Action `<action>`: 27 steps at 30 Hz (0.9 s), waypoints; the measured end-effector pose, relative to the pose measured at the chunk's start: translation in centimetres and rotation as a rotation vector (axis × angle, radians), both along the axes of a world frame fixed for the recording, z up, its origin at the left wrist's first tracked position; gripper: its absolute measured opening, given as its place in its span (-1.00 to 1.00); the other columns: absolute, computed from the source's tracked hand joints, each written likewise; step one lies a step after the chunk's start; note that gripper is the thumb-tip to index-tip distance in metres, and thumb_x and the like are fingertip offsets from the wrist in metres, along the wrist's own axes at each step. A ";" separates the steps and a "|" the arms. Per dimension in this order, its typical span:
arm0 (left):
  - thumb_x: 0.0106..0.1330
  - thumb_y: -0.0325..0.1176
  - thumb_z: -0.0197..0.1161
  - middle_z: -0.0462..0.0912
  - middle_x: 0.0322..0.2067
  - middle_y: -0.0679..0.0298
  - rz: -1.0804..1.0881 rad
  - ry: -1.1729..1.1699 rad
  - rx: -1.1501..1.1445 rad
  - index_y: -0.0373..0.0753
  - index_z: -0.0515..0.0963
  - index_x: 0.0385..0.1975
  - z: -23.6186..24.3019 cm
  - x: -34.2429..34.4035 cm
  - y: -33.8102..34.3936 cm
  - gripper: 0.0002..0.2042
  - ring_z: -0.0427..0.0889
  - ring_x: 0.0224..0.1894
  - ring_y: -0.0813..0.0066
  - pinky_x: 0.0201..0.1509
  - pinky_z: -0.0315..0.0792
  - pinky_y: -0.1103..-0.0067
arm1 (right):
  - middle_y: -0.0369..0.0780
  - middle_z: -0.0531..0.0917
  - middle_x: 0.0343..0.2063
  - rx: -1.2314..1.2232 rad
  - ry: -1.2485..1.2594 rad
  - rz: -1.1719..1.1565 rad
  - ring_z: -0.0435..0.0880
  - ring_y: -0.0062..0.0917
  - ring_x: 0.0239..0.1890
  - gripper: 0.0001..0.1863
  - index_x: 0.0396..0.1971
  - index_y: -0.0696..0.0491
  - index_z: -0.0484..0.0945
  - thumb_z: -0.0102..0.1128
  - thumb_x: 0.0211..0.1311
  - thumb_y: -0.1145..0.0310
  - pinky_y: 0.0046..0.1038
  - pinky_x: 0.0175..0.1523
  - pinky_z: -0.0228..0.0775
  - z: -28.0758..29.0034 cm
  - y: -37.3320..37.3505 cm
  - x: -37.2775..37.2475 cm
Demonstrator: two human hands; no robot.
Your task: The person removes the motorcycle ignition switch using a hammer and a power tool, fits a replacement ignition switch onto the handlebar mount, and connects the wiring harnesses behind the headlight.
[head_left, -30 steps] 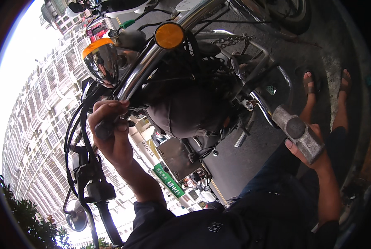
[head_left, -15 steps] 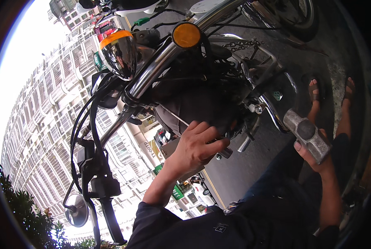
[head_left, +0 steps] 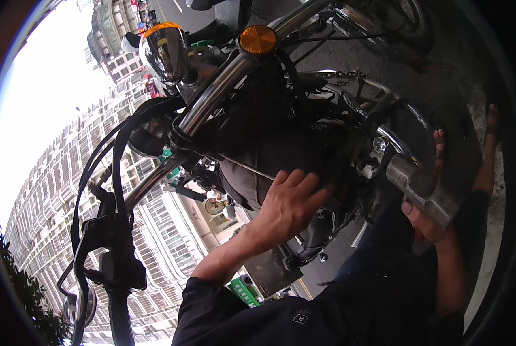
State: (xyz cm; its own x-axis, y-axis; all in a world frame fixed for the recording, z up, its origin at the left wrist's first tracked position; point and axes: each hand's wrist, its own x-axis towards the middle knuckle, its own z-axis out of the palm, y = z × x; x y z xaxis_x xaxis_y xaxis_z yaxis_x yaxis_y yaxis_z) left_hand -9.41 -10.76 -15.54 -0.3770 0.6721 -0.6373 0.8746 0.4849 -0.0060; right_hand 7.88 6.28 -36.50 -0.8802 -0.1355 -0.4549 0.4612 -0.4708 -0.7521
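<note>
My left hand [head_left: 289,199] is closed around the dark handle of what looks like a screwdriver, the handle itself mostly hidden by the fingers. Its thin metal shaft [head_left: 249,168] slants up and left, its far end close to the clamp on the motorcycle's chrome fork tube [head_left: 215,98]. In my right hand [head_left: 428,222], on the right, is a hammer with a heavy, worn grey metal head [head_left: 422,185]. The hammer head is apart from the screwdriver. Behind my left hand lies a dark, fabric-like cover [head_left: 243,181] on the motorcycle.
An orange reflector [head_left: 258,39] sits on the fork tube, beside a chrome, orange-edged lamp [head_left: 163,53]. Black cables [head_left: 117,153] loop around the handlebar grip [head_left: 119,317] at left. A chrome bar [head_left: 399,144] is near the hammer. Another motorcycle's wheel [head_left: 411,23] stands upper right.
The view has shifted and tilted slightly. My left hand appears farther right and lower, still gripping the screwdriver, whose handle end no longer shows clearly. The hammer remains in my right hand, slightly lower.
</note>
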 end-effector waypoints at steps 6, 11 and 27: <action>-0.02 -0.46 0.20 0.35 -0.43 0.34 -0.077 0.017 0.053 -0.12 0.55 -0.09 -1.8 -0.9 0.2 -0.61 0.38 -0.36 0.40 -0.30 0.21 0.48 | -0.19 0.61 -0.34 0.015 0.102 -0.040 0.57 -0.38 -0.33 -0.56 -0.14 0.12 0.51 0.24 0.16 0.07 -0.34 -0.17 0.47 1.1 -4.3 3.4; -0.01 -0.38 0.23 0.33 -0.50 0.41 -0.141 0.036 0.039 -0.07 0.59 -0.15 -0.6 -0.2 -1.9 -0.66 0.35 -0.44 0.49 -0.36 0.17 0.52 | -0.29 0.52 -0.51 -0.627 0.071 -0.203 0.56 -0.57 -0.51 -0.61 -0.35 0.15 0.51 0.12 0.23 0.05 -0.48 -0.30 0.59 1.1 -10.1 3.6; 0.00 -0.33 0.20 0.39 -0.46 0.45 -0.186 0.126 0.109 -0.02 0.58 -0.11 -0.7 -0.1 -3.0 -0.64 0.34 -0.46 0.53 -0.35 0.16 0.56 | -0.25 0.58 -0.49 0.779 0.711 0.053 0.54 -0.55 -0.52 -0.75 -0.19 0.13 0.53 0.03 0.35 0.26 -0.59 -0.45 0.41 -0.2 -23.4 6.7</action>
State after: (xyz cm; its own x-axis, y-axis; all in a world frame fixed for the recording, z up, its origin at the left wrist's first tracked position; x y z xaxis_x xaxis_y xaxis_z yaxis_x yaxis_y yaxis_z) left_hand -9.49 -13.71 -16.28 -0.3118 0.7995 -0.5133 0.9446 0.3190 -0.0770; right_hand 14.58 -17.14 -36.71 -0.9799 -0.0740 0.1851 -0.1982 0.2659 -0.9434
